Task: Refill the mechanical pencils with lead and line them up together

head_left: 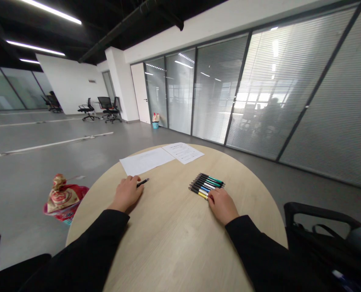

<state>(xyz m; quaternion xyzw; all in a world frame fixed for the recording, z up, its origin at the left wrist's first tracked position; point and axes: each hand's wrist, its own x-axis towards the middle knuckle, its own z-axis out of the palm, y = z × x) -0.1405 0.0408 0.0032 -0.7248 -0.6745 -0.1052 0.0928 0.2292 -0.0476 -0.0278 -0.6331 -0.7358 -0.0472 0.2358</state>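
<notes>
On the left side of the round table (168, 235), my left hand (126, 194) is closed around a black pen (143, 182), whose tip points to the right. To the right of centre, several pens (206, 181) lie side by side in a row, with black ends to the left and green, white, blue and yellow barrels. My right hand (223, 204) is at the row's near right corner, fingers pinched at the end of the yellow pen (203, 195). Its fingertips are partly hidden.
Two paper sheets, a blank-looking one (147, 160) and a printed one (184, 153), lie at the table's far edge. A bin with a red and gold bag (63, 198) stands on the floor at left. A black chair (320, 219) stands close at right.
</notes>
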